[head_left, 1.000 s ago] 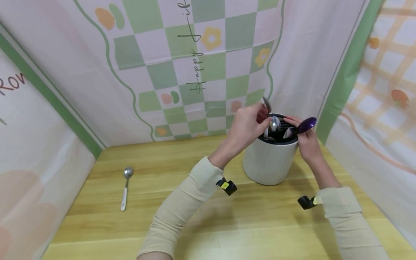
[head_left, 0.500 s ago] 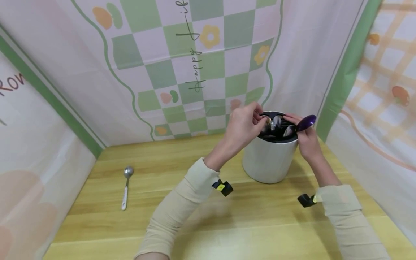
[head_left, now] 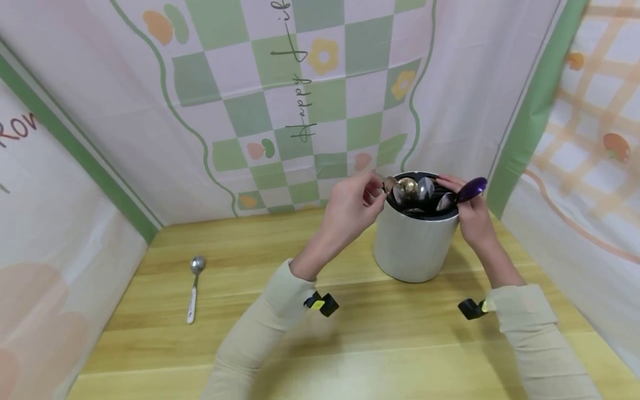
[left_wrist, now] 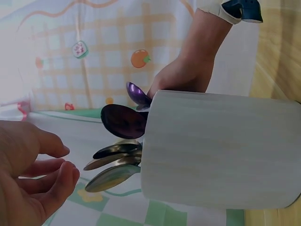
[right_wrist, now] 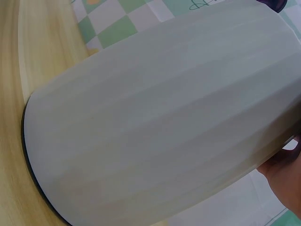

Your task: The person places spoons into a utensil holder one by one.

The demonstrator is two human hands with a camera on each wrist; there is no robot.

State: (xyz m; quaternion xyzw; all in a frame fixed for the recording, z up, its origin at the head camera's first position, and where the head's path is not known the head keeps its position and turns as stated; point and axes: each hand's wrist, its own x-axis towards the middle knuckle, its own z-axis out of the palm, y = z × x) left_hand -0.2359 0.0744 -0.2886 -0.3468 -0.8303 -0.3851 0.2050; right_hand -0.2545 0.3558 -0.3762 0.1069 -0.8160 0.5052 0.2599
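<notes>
A white cylindrical utensil holder [head_left: 412, 250] with a dark inner rim stands upright on the table. Bowls of several spoons [head_left: 409, 188] show in its mouth. One with a purple bowl [head_left: 471, 189] leans out past the right side of the rim. Just left of the rim is my left hand [head_left: 350, 205], its fingers loosely bent. The left wrist view shows nothing between those fingers [left_wrist: 70, 176], with a gap to the spoon bowls [left_wrist: 113, 178]. My right hand [head_left: 472, 216] holds the holder's right side near the top; the holder's wall hides part of that hand in the right wrist view.
A spoon with a white handle [head_left: 191, 305] lies alone on the left part of the wooden table [head_left: 390, 361]. Patterned cloth [head_left: 320, 111] hangs close behind the holder and along both sides of the table.
A second ago my left hand held a spoon upright over the holder; it lowered it in, let go and moved left off the rim. My right hand has stayed in place.
</notes>
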